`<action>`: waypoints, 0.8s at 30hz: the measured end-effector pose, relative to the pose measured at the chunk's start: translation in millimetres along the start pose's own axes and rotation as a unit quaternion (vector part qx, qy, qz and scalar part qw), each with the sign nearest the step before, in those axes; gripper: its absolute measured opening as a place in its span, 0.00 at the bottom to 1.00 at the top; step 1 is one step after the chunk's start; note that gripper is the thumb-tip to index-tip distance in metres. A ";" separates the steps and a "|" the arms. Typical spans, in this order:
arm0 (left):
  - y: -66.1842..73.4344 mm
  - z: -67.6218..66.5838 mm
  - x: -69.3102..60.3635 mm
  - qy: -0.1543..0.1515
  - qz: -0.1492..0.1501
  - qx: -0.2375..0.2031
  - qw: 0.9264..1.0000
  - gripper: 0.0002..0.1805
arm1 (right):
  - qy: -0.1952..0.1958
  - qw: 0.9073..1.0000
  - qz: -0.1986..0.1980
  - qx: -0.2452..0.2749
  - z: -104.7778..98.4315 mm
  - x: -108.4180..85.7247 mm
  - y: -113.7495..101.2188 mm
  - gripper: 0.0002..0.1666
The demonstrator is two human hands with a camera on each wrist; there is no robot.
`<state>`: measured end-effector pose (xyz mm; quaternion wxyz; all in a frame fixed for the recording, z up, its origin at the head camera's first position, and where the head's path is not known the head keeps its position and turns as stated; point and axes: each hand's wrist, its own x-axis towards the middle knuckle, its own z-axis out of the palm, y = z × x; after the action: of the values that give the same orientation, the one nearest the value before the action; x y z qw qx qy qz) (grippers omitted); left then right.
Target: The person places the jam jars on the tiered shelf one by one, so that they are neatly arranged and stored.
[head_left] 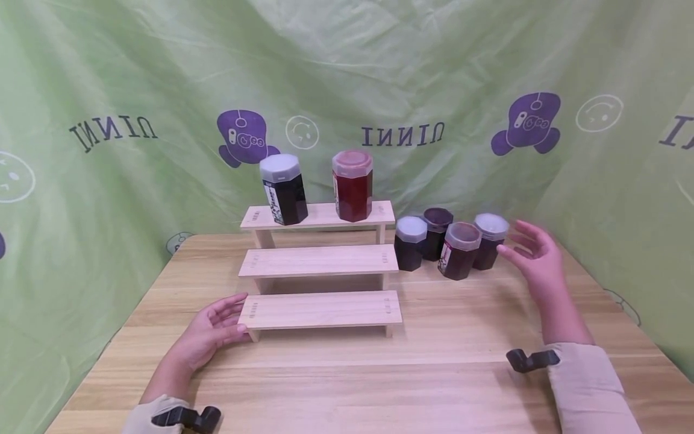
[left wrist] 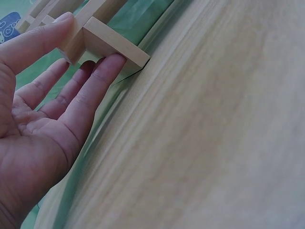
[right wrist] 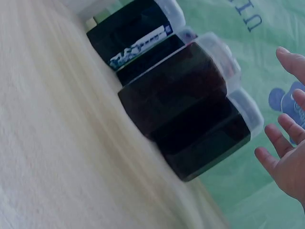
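Observation:
A three-step wooden rack [head_left: 320, 310] stands on the table. The left hand [head_left: 214, 328] touches the left end of its lowest step; in the left wrist view the fingers [left wrist: 97, 78] lie at the wooden end piece [left wrist: 112, 40]. The right hand [head_left: 537, 259], fingers spread and holding nothing, is just right of a white-lidded dark jar [head_left: 488, 244]. The right wrist view shows this hand [right wrist: 288, 157] apart from the jars [right wrist: 209, 138]. On the top step stand a white-lidded dark jar [head_left: 287, 196] and a pink-lidded red jar [head_left: 353, 190].
Several jars [head_left: 459, 256] stand grouped on the wooden table [head_left: 336, 392], right of the rack. A green printed cloth [head_left: 325, 66] hangs behind and at both sides of the table. Black wrist mounts are on both sleeves [head_left: 585, 380].

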<state>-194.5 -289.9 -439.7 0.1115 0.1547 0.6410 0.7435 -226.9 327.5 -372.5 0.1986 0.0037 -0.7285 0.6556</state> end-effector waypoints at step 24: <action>0.9 1.3 0.9 -0.003 -0.009 -0.010 1.000 0.37 | 0.014 0.994 0.105 -0.007 1.3 20.4 56.1 0.55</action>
<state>-194.8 -288.5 -438.6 0.1216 0.1499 0.6346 0.7484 -260.9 339.3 -420.1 0.1389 -0.0829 -0.7268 0.6676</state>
